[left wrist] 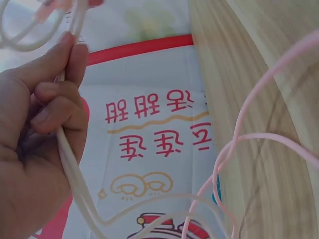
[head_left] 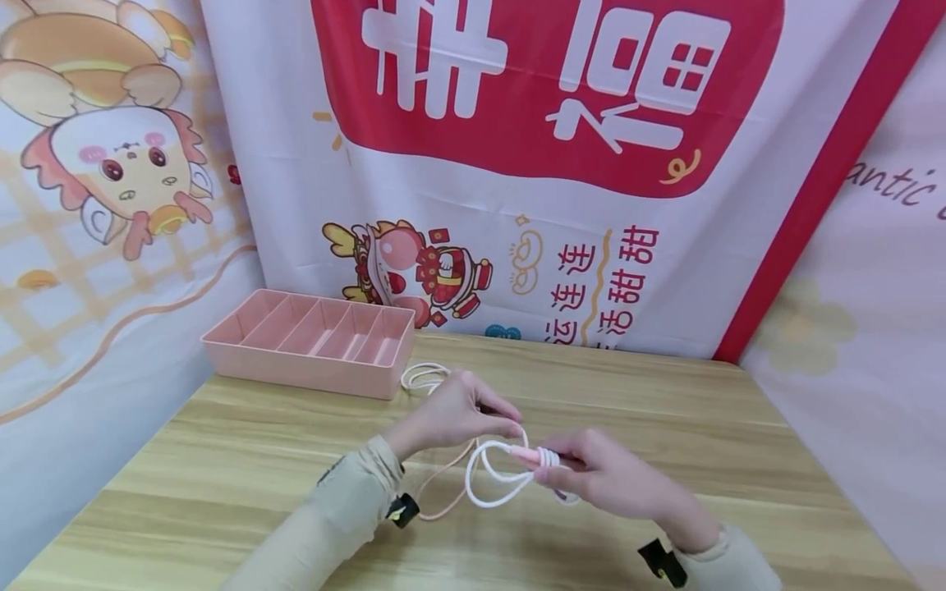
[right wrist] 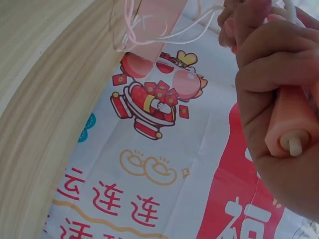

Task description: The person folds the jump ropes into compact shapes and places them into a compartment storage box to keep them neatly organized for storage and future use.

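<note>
My left hand (head_left: 461, 410) pinches a strand of white cord (head_left: 548, 458) between thumb and fingertips; in the left wrist view the strand runs through its curled fingers. A pink handle-like piece (head_left: 523, 454) has several turns of the cord wound round it. My right hand (head_left: 621, 480) grips this wound piece. In the right wrist view, its pink end (right wrist: 295, 122) sticks out below the fingers, with a small pale peg at the tip. White loops hang between both hands. A pale pink length of cord (left wrist: 246, 102) trails beneath the left hand toward the table.
A pink divided box (head_left: 303, 382) stands at the back left of the wooden table (head_left: 222, 492). More white cord (head_left: 423, 367) loops beside its right end. Printed cloths (head_left: 443, 189) hang behind and at the sides. Black wrist cameras sit on both sleeves.
</note>
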Available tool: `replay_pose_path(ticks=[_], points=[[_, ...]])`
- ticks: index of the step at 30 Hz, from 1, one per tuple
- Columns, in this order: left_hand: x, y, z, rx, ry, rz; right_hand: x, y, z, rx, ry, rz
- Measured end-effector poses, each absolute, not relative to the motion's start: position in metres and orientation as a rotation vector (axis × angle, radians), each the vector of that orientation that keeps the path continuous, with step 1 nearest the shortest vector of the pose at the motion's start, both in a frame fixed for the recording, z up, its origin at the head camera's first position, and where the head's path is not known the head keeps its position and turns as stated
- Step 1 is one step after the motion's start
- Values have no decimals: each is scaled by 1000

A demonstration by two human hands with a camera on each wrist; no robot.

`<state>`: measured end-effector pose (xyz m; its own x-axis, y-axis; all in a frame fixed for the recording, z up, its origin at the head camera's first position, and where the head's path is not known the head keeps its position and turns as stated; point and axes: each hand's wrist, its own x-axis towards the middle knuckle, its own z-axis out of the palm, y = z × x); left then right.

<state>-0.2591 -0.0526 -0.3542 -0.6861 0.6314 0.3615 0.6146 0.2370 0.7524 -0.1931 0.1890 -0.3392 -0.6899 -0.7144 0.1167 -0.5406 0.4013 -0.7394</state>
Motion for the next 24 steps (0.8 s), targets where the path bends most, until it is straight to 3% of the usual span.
replay_pose_path(ticks=[9, 17, 24], points=[[-248, -48, -345, 1282, 2556, 1359, -191, 176, -351, -1068, 2712, -978], [-233, -34, -341, 1636, 2767, 1265, -193, 173, -354, -857, 2968, -970], [-226, -23, -347, 2020, 2918, 1141, -200, 175, -357, -776, 2927, -1287]])
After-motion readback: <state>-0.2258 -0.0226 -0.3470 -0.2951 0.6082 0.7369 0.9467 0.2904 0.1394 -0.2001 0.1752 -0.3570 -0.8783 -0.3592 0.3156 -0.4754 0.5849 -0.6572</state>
